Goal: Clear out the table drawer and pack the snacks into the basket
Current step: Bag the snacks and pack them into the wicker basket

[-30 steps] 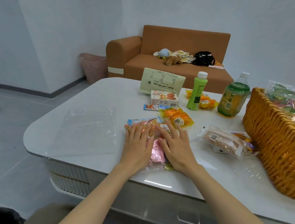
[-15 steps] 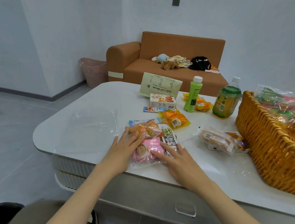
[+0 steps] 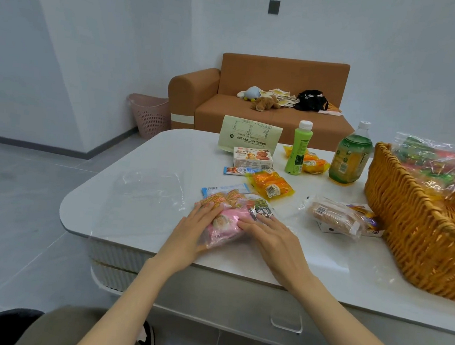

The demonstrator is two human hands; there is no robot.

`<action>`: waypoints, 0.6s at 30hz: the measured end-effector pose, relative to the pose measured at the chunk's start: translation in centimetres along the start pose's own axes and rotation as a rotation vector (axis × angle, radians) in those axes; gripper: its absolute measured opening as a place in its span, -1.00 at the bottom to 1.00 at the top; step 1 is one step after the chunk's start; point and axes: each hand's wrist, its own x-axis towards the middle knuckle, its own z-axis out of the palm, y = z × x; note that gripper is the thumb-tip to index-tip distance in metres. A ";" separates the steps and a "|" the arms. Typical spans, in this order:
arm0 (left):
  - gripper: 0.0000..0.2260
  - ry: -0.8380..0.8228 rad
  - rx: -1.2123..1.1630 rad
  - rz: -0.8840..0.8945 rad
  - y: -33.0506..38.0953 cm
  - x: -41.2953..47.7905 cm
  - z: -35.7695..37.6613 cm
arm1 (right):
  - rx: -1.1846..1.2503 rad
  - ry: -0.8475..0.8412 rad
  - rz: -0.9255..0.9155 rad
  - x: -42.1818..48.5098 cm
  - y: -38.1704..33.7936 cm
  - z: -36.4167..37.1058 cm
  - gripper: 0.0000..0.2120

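While both lie flat with fingers straight and neither curls round anything, the left grip presses the near-left side of a clear bag of snacks and the right grip rests on its near-right side. The bundle sits squeezed between them on the desk, close to the front edge.

This looks like the gathering step: the packets are being squared up inside the film ahead of a lift. The next move calls for fingers to curl under or round the bag, then a carry to the right and up over the tall rim of the wicker basket, which already holds another clear bag. The bread packet lies between bundle and basket, so the path should pass above it. The film looks slippery, and I cannot tell where its mouth is.

Farther out, an orange packet, a biscuit box, a green bottle and a tea bottle wait unpacked. The drawer handle shows below; the drawer looks closed.
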 end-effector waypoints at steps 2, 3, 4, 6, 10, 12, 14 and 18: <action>-0.42 0.160 -0.163 0.035 0.9 -0.1 -0.9 | 0.067 0.055 0.033 1.2 -0.4 -2.1 -0.71; -0.49 0.238 -0.214 0.037 1.5 0.0 -1.4 | 0.082 0.072 0.044 1.8 -0.5 -3.2 -0.72; -0.56 0.292 -0.262 0.028 2.1 0.0 -2.0 | 0.091 0.079 0.061 2.4 -0.6 -4.4 -0.71; -0.65 0.318 -0.371 -0.017 3.5 0.0 -2.9 | 0.128 0.089 0.137 3.1 -0.5 -6.5 -0.70; -0.72 0.273 -0.542 -0.053 6.1 0.5 -3.8 | 0.288 0.036 0.299 3.5 0.4 -9.4 -0.77; -0.74 0.248 -0.603 -0.072 7.4 0.9 -4.6 | 0.306 0.005 0.326 4.1 0.9 -10.9 -0.76; -0.78 0.224 -0.649 -0.101 8.7 1.3 -5.4 | 0.313 -0.011 0.352 5.0 1.2 -12.5 -0.73; -0.86 0.249 -0.706 -0.109 11.6 2.1 -7.3 | 0.336 -0.007 0.396 5.9 1.5 -16.1 -0.72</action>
